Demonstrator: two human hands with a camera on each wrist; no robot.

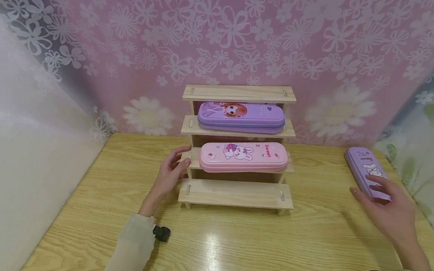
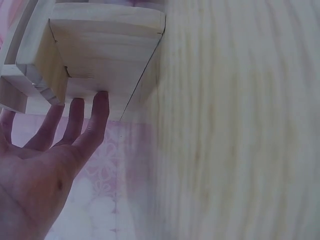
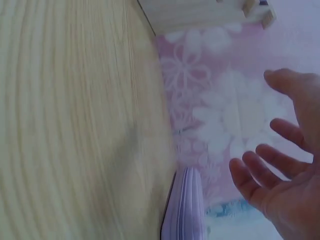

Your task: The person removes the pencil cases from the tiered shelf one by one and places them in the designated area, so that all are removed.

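A wooden tiered shelf [image 1: 235, 194] stands at the middle of the table. My left hand [image 1: 172, 168] holds its left end, thumb and fingers at the end of a middle plank; in the left wrist view several fingertips [image 2: 101, 100] meet the side panel. On that plank lies a pink pencil case [image 1: 244, 156] with a rabbit print. One tier up sits a purple pencil case [image 1: 241, 116] with a red-haired girl on it. To the right, a lavender pencil case [image 1: 362, 164] lies on the table, with my right hand [image 1: 392, 209] spread above its near end, fingers loosely bent and holding nothing.
The wood-grain table [image 1: 132, 239] runs back to a pink floral backdrop [image 1: 224, 42]. Pale sheets hang at the left [image 1: 23, 116] and right sides. The shelf's top plank [image 1: 239, 93] is close to the backdrop.
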